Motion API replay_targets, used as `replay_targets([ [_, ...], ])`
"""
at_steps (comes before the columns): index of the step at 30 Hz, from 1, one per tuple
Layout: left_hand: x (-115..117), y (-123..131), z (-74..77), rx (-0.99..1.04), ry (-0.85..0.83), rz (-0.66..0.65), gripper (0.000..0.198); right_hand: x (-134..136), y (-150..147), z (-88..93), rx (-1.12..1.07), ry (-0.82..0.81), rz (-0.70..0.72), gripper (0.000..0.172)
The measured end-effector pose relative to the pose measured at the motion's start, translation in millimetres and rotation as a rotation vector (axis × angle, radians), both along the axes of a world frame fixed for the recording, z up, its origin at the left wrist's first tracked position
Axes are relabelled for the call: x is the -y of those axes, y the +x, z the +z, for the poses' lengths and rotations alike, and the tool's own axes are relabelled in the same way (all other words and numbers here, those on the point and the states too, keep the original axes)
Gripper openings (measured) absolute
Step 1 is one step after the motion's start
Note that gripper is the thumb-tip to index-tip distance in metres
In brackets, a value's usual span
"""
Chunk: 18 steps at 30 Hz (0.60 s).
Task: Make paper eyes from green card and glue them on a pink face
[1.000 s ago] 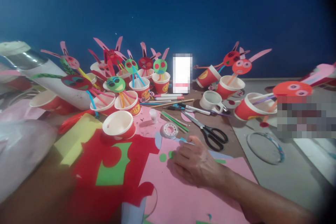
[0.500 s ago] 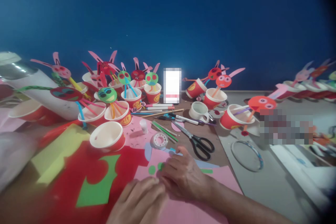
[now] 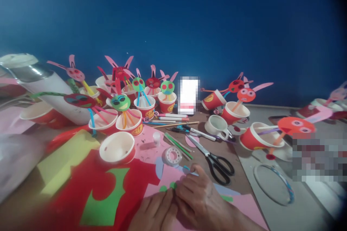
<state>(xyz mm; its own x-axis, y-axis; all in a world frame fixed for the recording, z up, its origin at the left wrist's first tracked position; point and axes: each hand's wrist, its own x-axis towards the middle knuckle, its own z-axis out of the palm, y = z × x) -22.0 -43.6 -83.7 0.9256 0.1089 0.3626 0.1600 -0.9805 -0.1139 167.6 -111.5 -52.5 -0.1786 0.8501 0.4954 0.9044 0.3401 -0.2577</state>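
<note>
My right hand (image 3: 202, 198) rests on a pink paper sheet (image 3: 245, 205) with its fingers curled in; whatever is in them, if anything, is hidden. Beside it my left hand (image 3: 157, 209) lies on the same sheet, fingers stretched out and touching the right hand. Just past the fingertips are two small green paper circles (image 3: 163, 188), one partly covered. To the left, a green paper piece (image 3: 104, 202) with round cut-outs lies on red paper (image 3: 73, 180). A roll of tape (image 3: 173, 156) and black-handled scissors (image 3: 217, 164) lie beyond my hands.
Red paper cups (image 3: 127, 122) with paper rabbit-like figures stand along the back. A plain cup (image 3: 116, 148) sits nearer. Markers (image 3: 173, 118), green sticks (image 3: 180, 148), a white mug (image 3: 217, 126), a glue stick (image 3: 156, 139) and a ring-shaped band (image 3: 273, 184) are also around.
The view has turned, so most things appear farther right and lower. My left hand has edged up toward the green circles, while my right hand stays curled on the pink sheet.
</note>
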Motion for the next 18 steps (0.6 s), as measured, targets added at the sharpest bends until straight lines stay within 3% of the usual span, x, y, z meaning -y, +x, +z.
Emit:
replay_targets([
  [3,7,2,-6.2,0.096,-0.018,0.071,0.021,-1,2,0.9,-0.038,-0.023,0.011,0.022],
  [4,9,2,-3.8,0.052,-0.049,0.053,0.029,-1,5,3.2,-0.062,-0.025,0.022,0.023],
  [6,12,1,8.9,-0.019,-0.123,0.009,0.054,-1,13,11.7,-0.135,0.006,0.028,0.021],
  [8,13,0,27.4,-0.151,-0.191,0.027,0.052,-1,23,24.2,-0.188,0.01,0.0,0.011],
  [12,14,1,52.1,-0.176,-0.238,0.064,0.048,-2,40,44.8,-0.337,0.02,-0.13,0.015],
  [15,15,1,49.1,-0.133,-0.2,0.079,0.046,-1,48,46.6,-0.344,-0.021,-0.189,0.018],
  [18,13,-1,35.1,0.06,-0.064,0.018,0.042,4,54,43.8,-0.319,-0.083,-0.241,0.018],
])
